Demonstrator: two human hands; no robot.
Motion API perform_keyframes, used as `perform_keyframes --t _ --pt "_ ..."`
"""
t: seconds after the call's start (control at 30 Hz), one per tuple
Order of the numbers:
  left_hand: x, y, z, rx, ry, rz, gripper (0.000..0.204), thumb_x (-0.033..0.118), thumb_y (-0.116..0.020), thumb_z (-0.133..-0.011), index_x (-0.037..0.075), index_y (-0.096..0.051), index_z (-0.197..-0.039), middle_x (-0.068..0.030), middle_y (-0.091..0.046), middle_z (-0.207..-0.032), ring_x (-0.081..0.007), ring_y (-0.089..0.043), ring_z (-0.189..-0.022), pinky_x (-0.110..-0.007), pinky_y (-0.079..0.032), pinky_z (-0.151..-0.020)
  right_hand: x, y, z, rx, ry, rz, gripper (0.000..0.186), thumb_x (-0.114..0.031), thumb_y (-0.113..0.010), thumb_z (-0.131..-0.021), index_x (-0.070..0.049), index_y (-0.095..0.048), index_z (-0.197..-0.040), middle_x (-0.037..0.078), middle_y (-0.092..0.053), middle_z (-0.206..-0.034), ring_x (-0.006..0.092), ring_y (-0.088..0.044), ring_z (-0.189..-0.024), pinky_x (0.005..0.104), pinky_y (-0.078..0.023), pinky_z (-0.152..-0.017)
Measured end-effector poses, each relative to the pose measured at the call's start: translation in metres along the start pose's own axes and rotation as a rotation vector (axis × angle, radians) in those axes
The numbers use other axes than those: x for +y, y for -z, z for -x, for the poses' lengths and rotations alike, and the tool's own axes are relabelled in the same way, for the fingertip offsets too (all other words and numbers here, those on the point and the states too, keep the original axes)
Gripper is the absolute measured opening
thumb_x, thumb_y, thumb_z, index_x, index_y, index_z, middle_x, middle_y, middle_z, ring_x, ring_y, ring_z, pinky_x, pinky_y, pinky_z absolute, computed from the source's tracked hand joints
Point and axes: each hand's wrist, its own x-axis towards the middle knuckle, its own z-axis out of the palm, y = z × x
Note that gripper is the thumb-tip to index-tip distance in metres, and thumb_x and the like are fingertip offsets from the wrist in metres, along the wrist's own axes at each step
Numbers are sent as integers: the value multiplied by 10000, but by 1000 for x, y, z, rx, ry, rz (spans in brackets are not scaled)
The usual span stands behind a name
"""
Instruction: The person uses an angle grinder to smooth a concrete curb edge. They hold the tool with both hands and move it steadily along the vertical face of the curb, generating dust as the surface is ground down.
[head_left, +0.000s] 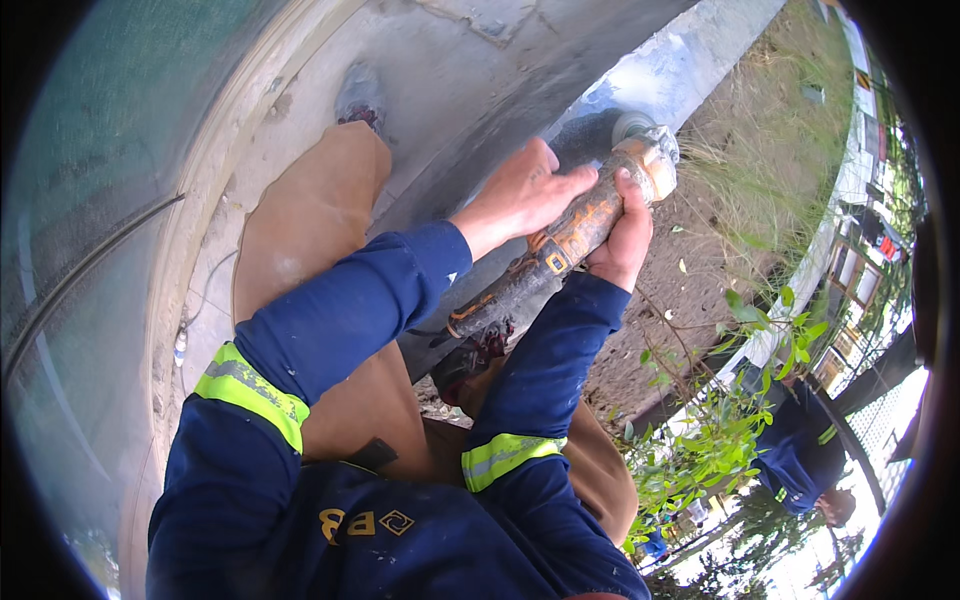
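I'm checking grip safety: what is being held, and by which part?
A dark-and-orange grinder: the right hand grips its body near the front end; the left hand meets the opposite side, fingers hidden.

Outdoor work site, construction or repair type, along the edge of a building. Building side: large greenish panel (110,130), possibly glazing, in a pale frame (225,110); dusty concrete floor (400,45); low grey wall (470,150) with whitish patches on its brighter face. Grounds side: strip of bare soil (630,345), tall grass (800,140), leafy shrub (715,455), pale paved edging (818,245). Trade evidence: dirt-coated angle grinder (580,225), orange markings, head end beside the wall; dark blue work jacket (335,315) with yellow-green reflective bands (250,392). Also second person (800,445), dark blue clothing, reflective strips, beyond the shrub; wire-mesh fencing (892,425) nearby. Daylight.
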Motion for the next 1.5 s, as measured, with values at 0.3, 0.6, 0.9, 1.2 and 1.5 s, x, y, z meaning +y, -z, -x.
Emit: perform_keyframes --t 0.3,0.6,0.9,1.2,1.5 --pt "-32 -25 22 -125 -1 226 1109 680 -761 -834 -218 -376 -1359 -324 -601 -1234 -311 -621 -1175 -383 -519 -964 10 -15 13 -18 22 91 478 -166 -766 -855 70 -620 -1245 149 -696 -1093 240 -687 -921 388 -564 -822" --pt "-42 -31 25 50 89 210 912 609 -764 -876 -154 -472 -1280 -239 -626 -1162 -233 -637 -1058 -348 -542 -848 20 -27 17 -21 -23 123 473 -150 -769 -850 61 -627 -1249 133 -697 -1095 219 -674 -900 359 -546 -790" --pt "-48 -32 23 63 113 176 854 594 -765 -883 -138 -495 -1230 -216 -636 -1106 -217 -630 -1026 -357 -530 -847 16 -31 23 4 -44 138 483 -134 -770 -839 67 -621 -1252 148 -702 -1097 234 -683 -916 369 -555 -804" --pt "-43 -27 32 102 67 252 860 639 -791 -822 -102 -542 -1181 -237 -678 -1101 -272 -670 -1018 -387 -531 -872 22 -33 24 0 -32 137 479 -149 -777 -834 67 -634 -1238 144 -704 -1099 232 -683 -925 369 -555 -816" --pt "-39 -19 33 -16 156 227 889 582 -777 -876 -142 -481 -1298 -235 -634 -1158 -225 -620 -1085 -348 -525 -884 21 -37 31 43 -46 126 456 -136 -766 -848 67 -641 -1237 141 -706 -1103 225 -682 -933 370 -554 -823"
